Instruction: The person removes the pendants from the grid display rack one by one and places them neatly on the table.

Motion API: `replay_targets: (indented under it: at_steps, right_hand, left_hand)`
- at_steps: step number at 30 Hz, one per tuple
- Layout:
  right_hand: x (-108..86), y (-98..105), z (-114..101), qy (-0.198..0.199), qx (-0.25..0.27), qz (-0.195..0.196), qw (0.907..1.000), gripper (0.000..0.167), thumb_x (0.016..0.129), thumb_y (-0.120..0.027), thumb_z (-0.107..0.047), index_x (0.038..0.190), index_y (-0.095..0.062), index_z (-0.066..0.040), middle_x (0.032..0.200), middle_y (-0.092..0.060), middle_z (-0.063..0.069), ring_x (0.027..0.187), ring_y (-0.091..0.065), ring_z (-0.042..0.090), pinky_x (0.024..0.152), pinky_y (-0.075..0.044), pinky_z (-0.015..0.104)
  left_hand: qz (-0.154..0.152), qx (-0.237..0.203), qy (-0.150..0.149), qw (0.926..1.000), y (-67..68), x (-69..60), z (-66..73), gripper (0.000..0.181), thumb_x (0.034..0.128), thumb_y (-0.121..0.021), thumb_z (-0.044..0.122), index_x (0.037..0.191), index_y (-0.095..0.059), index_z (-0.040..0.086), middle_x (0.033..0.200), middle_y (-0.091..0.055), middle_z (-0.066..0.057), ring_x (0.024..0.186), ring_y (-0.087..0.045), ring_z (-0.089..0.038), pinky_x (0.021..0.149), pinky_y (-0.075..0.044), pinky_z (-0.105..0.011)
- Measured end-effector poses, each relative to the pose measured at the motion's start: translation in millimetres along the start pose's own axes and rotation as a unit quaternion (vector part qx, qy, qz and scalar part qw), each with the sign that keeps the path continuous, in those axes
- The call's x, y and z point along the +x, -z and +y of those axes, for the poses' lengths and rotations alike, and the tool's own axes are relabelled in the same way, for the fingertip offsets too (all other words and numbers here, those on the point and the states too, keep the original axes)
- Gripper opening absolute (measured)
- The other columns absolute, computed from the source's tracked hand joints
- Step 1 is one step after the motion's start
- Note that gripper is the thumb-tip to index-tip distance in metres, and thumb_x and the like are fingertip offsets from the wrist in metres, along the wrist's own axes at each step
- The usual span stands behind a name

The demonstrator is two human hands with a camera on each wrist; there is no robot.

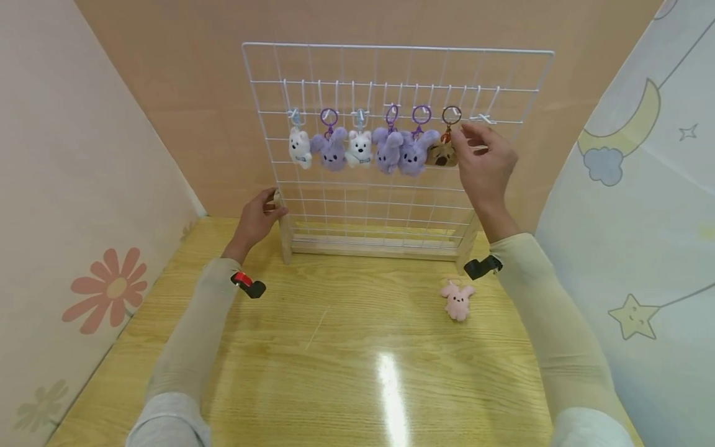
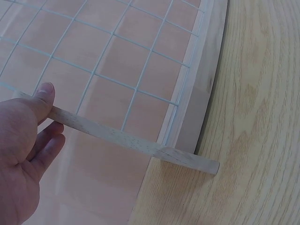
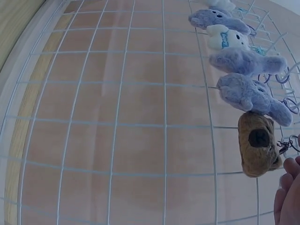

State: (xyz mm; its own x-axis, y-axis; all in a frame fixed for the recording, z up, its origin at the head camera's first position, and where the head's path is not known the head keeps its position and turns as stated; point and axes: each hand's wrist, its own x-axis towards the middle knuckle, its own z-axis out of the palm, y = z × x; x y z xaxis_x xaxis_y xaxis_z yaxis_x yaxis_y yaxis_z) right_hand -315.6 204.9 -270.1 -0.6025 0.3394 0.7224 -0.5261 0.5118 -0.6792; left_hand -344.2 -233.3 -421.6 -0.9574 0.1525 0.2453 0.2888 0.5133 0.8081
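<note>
A white wire grid rack (image 1: 391,184) stands in a wooden frame, a row of plush keychains on its hooks. My left hand (image 1: 258,217) holds the rack's left wooden post (image 2: 117,137), thumb above and fingers underneath. At the row's right end hangs a brown plush dog keychain (image 1: 441,155), its dark ring (image 1: 451,114) at a hook. Close beside that plush is my right hand (image 1: 486,162), fingers bent and covering its right side. In the right wrist view, the fingers (image 3: 289,180) lie near the clasp; whether they pinch it is hidden at the edge.
Left of the dog hang several purple plush bunnies (image 1: 413,152) and white plush dogs (image 1: 359,148). A hook (image 1: 483,118) at the far right bears nothing. One pink plush bunny keychain (image 1: 458,302) lies on the wooden table (image 1: 313,372). Walls stand behind and at both sides.
</note>
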Motion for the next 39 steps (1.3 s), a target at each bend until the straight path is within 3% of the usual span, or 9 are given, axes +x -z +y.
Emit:
replay_targets:
  at_steps: [10,14,20,30,39]
  right_hand:
    - [5.4,-11,-4,-0.047,0.011,0.011,0.9988,0.021,0.092,-0.078,-0.023,0.101,-0.082,-0.005,0.088,-0.075,-0.007,0.072,-0.061,0.001,0.067,-0.050,0.013]
    - [6.2,-13,-3,-0.054,0.022,0.013,0.9982,0.020,0.092,-0.079,-0.022,0.100,-0.082,-0.004,0.081,-0.069,-0.016,0.072,-0.062,0.000,0.066,-0.049,0.013]
    - [5.8,-15,-4,-0.060,0.027,0.012,0.9977,0.021,0.092,-0.079,-0.022,0.102,-0.081,-0.004,0.082,-0.067,-0.016,0.074,-0.061,0.000,0.066,-0.049,0.013]
    - [-2.7,-9,-38,-0.070,0.044,0.010,0.9966,0.019,0.094,-0.074,-0.013,0.101,-0.079,0.004,0.076,-0.062,-0.018,0.070,-0.058,-0.002,0.064,-0.048,0.012]
    - [-3.5,-7,-42,-0.068,0.042,0.012,0.9967,0.018,0.096,-0.072,-0.014,0.100,-0.080,0.002,0.071,-0.062,-0.020,0.066,-0.055,-0.002,0.058,-0.043,0.015]
  left_hand:
    - [0.003,-0.001,-0.004,1.0000,-0.3,1.1,-1.0,0.064,0.1030,-0.064,0.023,0.157,-0.036,0.002,0.153,-0.048,-0.021,0.131,-0.056,-0.040,0.101,-0.053,-0.055]
    - [0.002,-0.001,-0.003,1.0000,-0.4,0.8,-0.2,0.064,0.1028,-0.065,0.023,0.157,-0.037,0.004,0.152,-0.048,-0.021,0.132,-0.056,-0.040,0.102,-0.053,-0.055]
    - [0.003,-0.002,-0.005,1.0000,-0.6,1.9,-0.7,0.064,0.1025,-0.065,0.022,0.157,-0.037,0.003,0.152,-0.048,-0.021,0.131,-0.056,-0.040,0.101,-0.053,-0.055]
    - [0.004,-0.008,-0.007,0.9999,-1.2,0.5,0.9,0.062,0.1029,-0.065,0.019,0.156,-0.038,0.002,0.152,-0.049,-0.021,0.129,-0.058,-0.040,0.099,-0.054,-0.055]
    - [0.004,-0.005,-0.006,1.0000,-0.4,0.1,1.1,0.063,0.1034,-0.064,0.022,0.156,-0.037,0.002,0.153,-0.048,-0.021,0.130,-0.057,-0.040,0.101,-0.053,-0.055]
